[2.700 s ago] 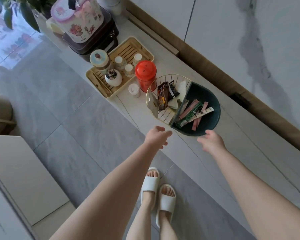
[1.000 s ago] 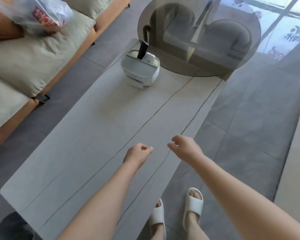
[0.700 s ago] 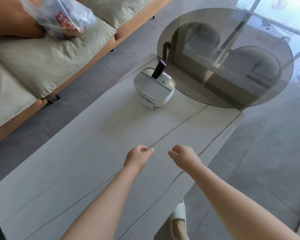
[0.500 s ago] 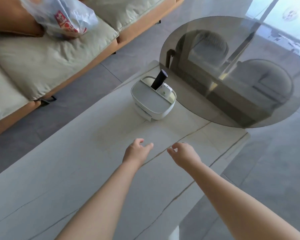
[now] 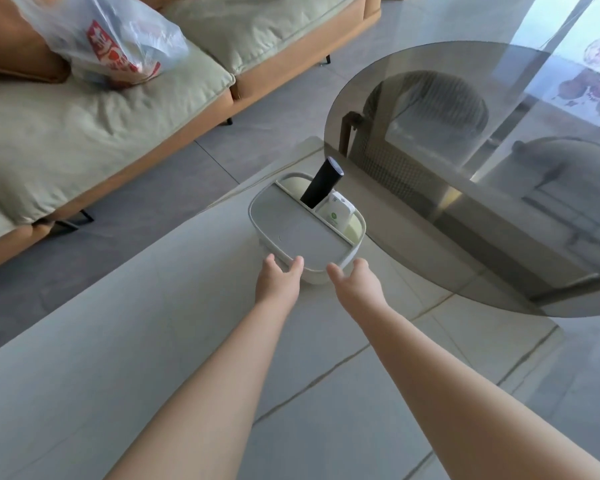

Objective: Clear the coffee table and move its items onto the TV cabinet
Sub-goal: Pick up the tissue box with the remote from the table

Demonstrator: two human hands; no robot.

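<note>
The fingers [image 5: 297, 263] of the left hand [image 5: 278, 282] are spread and loose, and their tips touch the near side of the white box [image 5: 300, 233]. They are not wrapped around it. The right hand [image 5: 355, 284] is open too, with its fingers [image 5: 335, 271] reaching to the near right corner of the box; I cannot tell if they touch it. Both bare arms stretch out over the pale worktop [image 5: 153, 341].

The white box sits near the far end of the worktop, close to its right edge. It has a flat grey lid and an open slot at the back. A black remote [image 5: 321, 187] stands tilted in the slot, and a small white remote [image 5: 336, 211] leans just beside it.

A round dark glass table [image 5: 499, 237] hangs over the far right corner of the worktop. Across the grey floor [image 5: 146, 216] is a sofa [image 5: 84, 126] with green cushions. A plastic bag [image 5: 111, 39] with red print lies on it.
</note>
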